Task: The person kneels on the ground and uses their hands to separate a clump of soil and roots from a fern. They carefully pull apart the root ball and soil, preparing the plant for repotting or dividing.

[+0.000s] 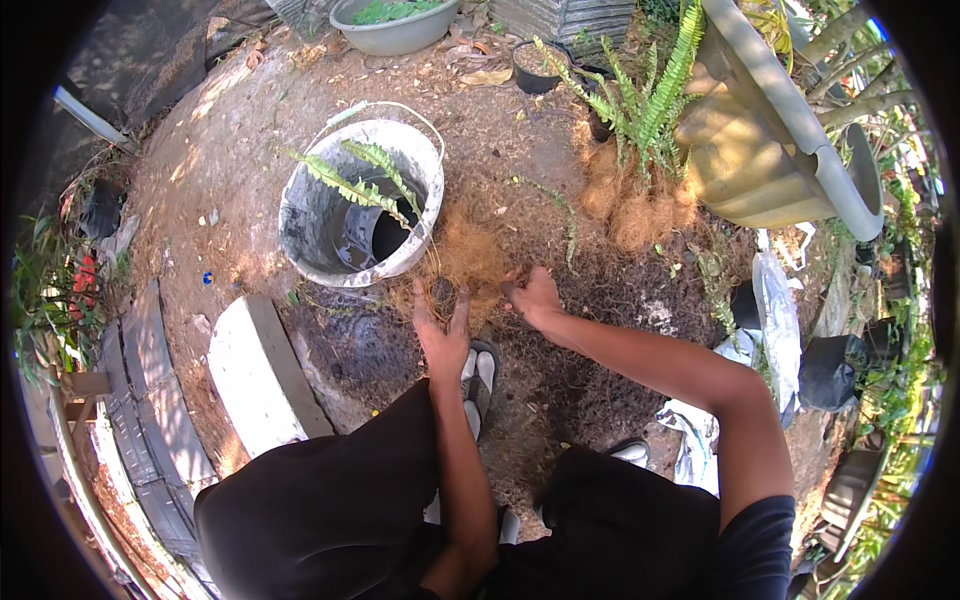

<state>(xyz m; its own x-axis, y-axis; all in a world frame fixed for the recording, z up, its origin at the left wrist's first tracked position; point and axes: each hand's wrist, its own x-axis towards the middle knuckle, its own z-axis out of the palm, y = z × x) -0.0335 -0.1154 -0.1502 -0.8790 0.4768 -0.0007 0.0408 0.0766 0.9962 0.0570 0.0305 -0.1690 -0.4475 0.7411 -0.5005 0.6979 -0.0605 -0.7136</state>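
Note:
My left hand [442, 330] cups a small dark root ball [442, 291] between thumb and fingers. Brown coconut fibre [471, 251] lies around and behind it. Thin stems rise from there to light green fern fronds [349, 187], which lean over the mouth of a stained white bucket [294, 217]. Just right of the fibre, my right hand [535, 300] has its fingers curled together. Whether a strand is pinched in them is too small to tell.
Fibre-wrapped ferns [645, 217] stand at the upper right beside a large tilted plastic tub [735, 157]. A white-topped block [251, 375] lies left of my leg. Dark loose soil [600, 375] spreads under my right arm. White plastic sacks [772, 330] lie farther right.

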